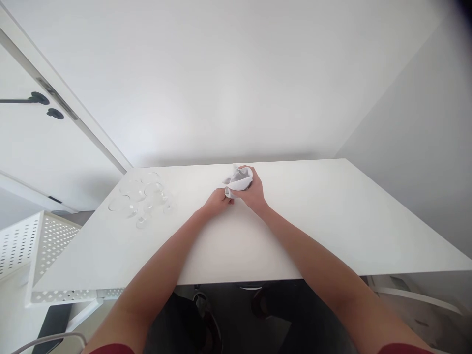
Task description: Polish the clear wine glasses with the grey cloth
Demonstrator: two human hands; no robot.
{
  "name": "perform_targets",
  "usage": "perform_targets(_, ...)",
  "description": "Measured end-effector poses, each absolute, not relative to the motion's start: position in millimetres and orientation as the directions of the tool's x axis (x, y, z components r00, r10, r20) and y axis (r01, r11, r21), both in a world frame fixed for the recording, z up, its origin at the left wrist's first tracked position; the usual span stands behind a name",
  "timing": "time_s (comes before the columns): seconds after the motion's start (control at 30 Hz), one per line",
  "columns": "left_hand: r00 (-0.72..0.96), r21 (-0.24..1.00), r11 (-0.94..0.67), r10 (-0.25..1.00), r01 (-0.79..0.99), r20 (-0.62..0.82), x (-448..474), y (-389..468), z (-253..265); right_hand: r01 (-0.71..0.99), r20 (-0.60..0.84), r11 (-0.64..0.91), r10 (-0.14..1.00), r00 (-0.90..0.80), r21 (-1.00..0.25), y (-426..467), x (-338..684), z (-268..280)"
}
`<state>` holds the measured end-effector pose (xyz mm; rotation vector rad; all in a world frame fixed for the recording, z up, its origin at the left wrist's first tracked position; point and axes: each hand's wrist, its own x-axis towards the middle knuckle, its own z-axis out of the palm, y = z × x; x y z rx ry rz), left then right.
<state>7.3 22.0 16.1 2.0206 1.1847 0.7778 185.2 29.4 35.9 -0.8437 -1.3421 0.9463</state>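
Both at twelve o'clock: my right hand (255,194) curls round the white cloth (240,184); my left hand (217,201) bunches below, its pinch unclear. Probably wiping; next wants a gentle turn.

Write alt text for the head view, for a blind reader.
A person's left grip and right grip hold a bunched white cloth at a white table, near its far edge. Clear stemmed glasses cluster at left, and a pale wall rises behind.
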Motion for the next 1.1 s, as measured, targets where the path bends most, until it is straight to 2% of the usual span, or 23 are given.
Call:
perform_targets(0.1,0.416,0.651,-0.434,0.888,0.623,0.194,9.7,21.5,16.7,-0.198,0.342,0.318,0.934,-0.1,-0.927,35.0,192.8,39.5)
perform_targets(0.2,0.438,0.606,-0.451,0.88,0.655,0.181,11.7,20.6,18.4,-0.394,0.254,0.142,0.935,-0.247,-0.908,43.0,201.9,41.6)
perform_targets(0.27,0.45,0.634,-0.452,0.875,0.628,0.178,11.5,20.6,18.0,-0.474,0.236,0.078,0.93,-0.283,-0.877,44.3,203.8,40.6)
perform_targets(0.33,0.459,0.713,-0.449,0.866,0.538,0.2,10.5,20.5,16.0,-0.495,0.243,0.049,0.91,-0.335,-0.867,41.7,200.7,37.6)
perform_targets(0.47,0.463,0.91,-0.321,0.869,0.262,0.173,9.7,18.6,11.2,-0.394,0.243,0.053,0.86,-0.448,-0.917,32.8,187.5,30.2)
perform_targets(0.57,0.483,0.95,-0.238,0.868,0.204,0.113,11.1,17.0,11.7,-0.354,0.207,0.031,0.858,-0.471,-0.935,30.5,184.2,30.0)
perform_targets(0.67,0.512,0.941,-0.244,0.854,0.235,0.094,11.5,17.1,14.3,-0.426,0.215,0.007,0.871,-0.442,-0.905,34.9,191.8,34.9)
perform_targets(0.73,0.565,0.944,-0.219,0.824,0.246,0.044,10.6,17.7,15.1,-0.494,0.268,0.072,0.902,-0.339,-0.866,40.8,200.6,38.6)
perform_targets(0.8,0.617,0.95,-0.19,0.787,0.25,-0.005,9.4,18.0,14.9,-0.481,0.327,0.179,0.913,-0.244,-0.858,47.0,209.3,41.5)
perform_targets(0.93,0.578,0.935,-0.197,0.816,0.295,-0.01,9.2,17.3,14.3,-0.247,0.427,0.366,0.861,-0.276,-0.897,51.2,216.5,43.5)
perform_targets(1.1,0.495,0.904,-0.25,0.868,0.347,0.05,10.6,16.1,16.5,0.045,0.588,0.618,0.766,-0.262,-0.785,43.4,206.4,42.0)
